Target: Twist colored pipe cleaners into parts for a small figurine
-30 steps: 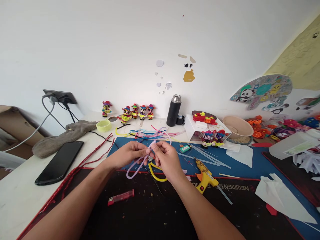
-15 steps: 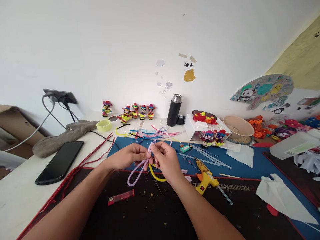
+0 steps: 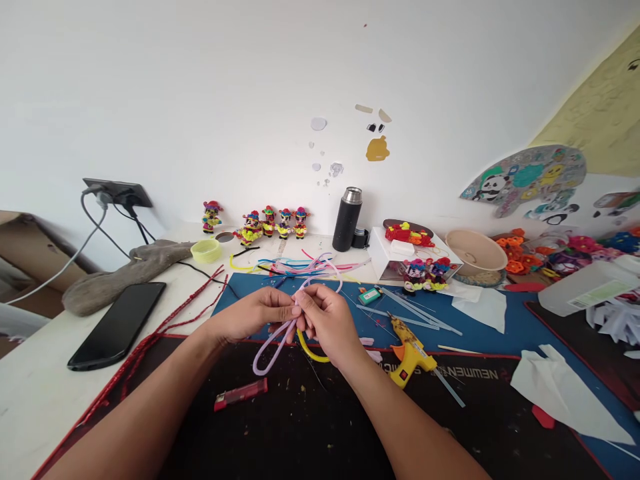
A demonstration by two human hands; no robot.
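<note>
A lilac pipe cleaner [image 3: 263,365], bent into loops, is pinched between both of my hands above the mat. My left hand [image 3: 257,313] has thumb and fingers closed on it where the strands meet. Beside it, my right hand [image 3: 327,320] pinches the same pipe cleaner, its thumb nearly touching the left thumb. One loop hangs down toward me, and a thinner length arcs up behind the right hand. Under the right hand curves a yellow pipe cleaner [image 3: 311,351]; its upper end is hidden by the fingers, so I cannot tell whether it is held.
A yellow glue gun [image 3: 413,353] lies right of my hands, near glue sticks [image 3: 417,310]. A red lighter [image 3: 241,395] lies in front. Behind stand a black thermos [image 3: 347,223] and several small figures [image 3: 284,225]. A phone [image 3: 117,327] rests at left.
The hands stay together on the lilac pipe cleaner, with only slight finger movement. The whole view has shifted a little.
</note>
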